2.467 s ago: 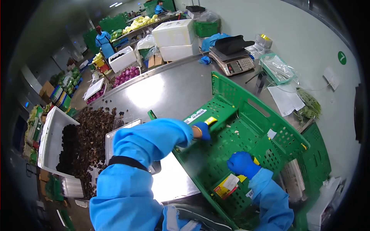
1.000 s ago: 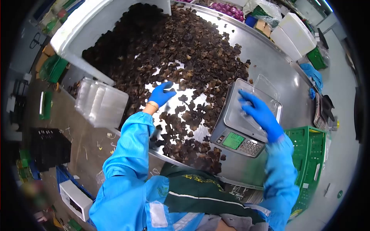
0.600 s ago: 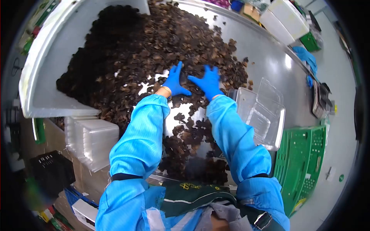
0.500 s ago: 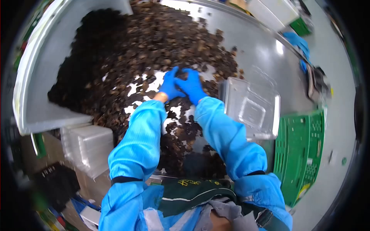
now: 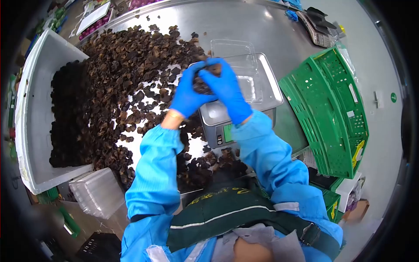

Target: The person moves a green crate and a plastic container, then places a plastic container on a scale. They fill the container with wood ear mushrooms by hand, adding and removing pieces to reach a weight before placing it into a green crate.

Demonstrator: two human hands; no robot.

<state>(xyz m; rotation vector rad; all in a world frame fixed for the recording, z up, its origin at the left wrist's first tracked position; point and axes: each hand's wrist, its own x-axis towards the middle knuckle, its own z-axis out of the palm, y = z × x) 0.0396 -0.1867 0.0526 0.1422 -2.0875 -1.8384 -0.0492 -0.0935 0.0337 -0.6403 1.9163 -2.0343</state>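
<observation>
Both my hands wear blue gloves and are cupped together around a clump of dark dried mushrooms. My left hand and my right hand hold the clump just above the near left edge of a clear plastic clamshell box. The box lies open on the steel pan of a weighing scale, whose green display faces me. A big heap of the same dark mushrooms covers the steel table to the left of the scale.
A white foam box half full of mushrooms lies at the left. A stack of clear boxes sits at the near left table edge. A green plastic crate stands right of the scale. Another scale is at the far right.
My two hands scooped mushrooms from the heap, closed together and carried the clump right, over the clamshell box on the scale. Before that I was handling the green crate.
</observation>
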